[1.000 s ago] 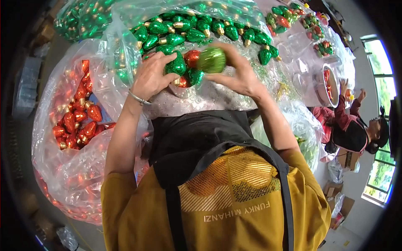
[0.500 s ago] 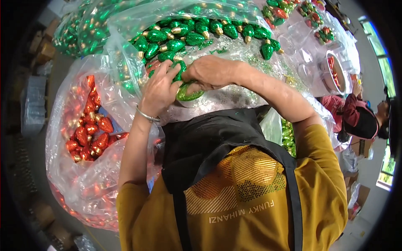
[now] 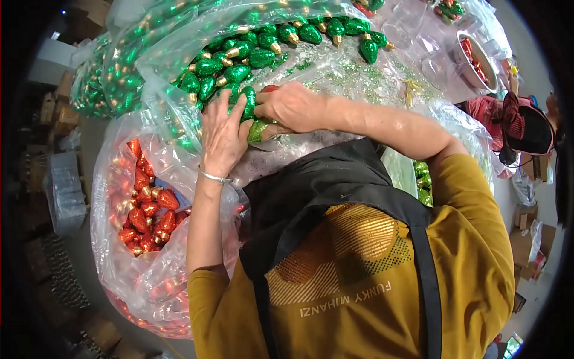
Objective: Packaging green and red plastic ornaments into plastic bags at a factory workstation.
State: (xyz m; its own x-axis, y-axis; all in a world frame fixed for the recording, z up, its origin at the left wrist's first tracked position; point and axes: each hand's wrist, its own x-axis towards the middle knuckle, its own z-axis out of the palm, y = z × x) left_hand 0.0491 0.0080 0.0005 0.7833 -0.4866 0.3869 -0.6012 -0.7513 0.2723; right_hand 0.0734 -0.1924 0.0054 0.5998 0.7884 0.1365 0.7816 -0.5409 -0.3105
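Note:
My left hand, a metal bangle on its wrist, has its fingers bent against a dark green glitter bulb ornament. My right hand closes in from the other side, with its fingers curled at the same small group. Below them, a light green glitter ornament is held between the two hands, near the thumbs. Part of a red ornament shows just above the right knuckles. How the ornaments join, and the right fingertips, are hidden.
Several dark green bulb ornaments with gold caps spill from a clear plastic bag. A bag of red ornaments stands at my left. Light green ornaments lie by my right side. A white bowl and a co-worker are at far right.
The view has shifted, so the bags and table sit differently in it. Both hands stay together at the ornaments; the right hand has turned slightly, and a red ornament now shows above it.

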